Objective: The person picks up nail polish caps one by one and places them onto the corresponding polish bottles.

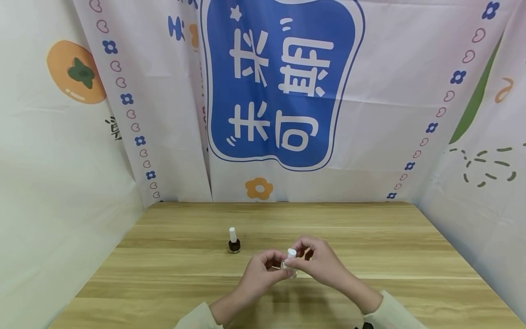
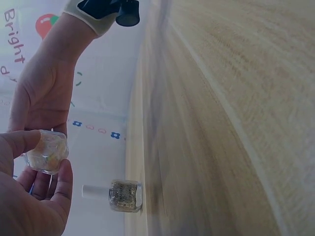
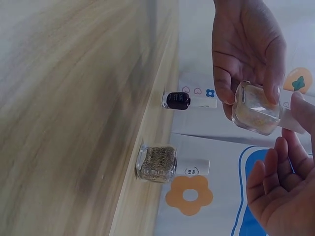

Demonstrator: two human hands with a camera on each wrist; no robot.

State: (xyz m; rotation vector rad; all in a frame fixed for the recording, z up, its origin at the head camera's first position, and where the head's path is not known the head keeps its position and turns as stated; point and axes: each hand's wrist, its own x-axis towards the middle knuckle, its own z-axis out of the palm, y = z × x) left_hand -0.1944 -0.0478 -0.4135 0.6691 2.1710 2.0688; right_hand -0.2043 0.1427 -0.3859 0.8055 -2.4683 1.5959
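Above the wooden table I hold a clear nail polish bottle with pale, flaky contents (image 3: 256, 110) between both hands. My left hand (image 1: 263, 274) grips its glass body between thumb and fingers. Thumb and forefinger of my right hand (image 1: 322, 261) pinch its white cap (image 3: 291, 121). A dark nail polish bottle (image 1: 234, 245) with a white cap stands upright on the table, left of and beyond my hands. Another bottle, filled with gold glitter (image 3: 158, 163) and white-capped, stands upright on the table in both wrist views; in the head view I cannot make it out clearly.
The wooden table (image 1: 176, 269) reaches back to a white printed cloth (image 1: 378, 137) with a blue lettered panel. Similar cloth hangs along the left and right sides. A dark device (image 2: 110, 10) sits on my right wrist.
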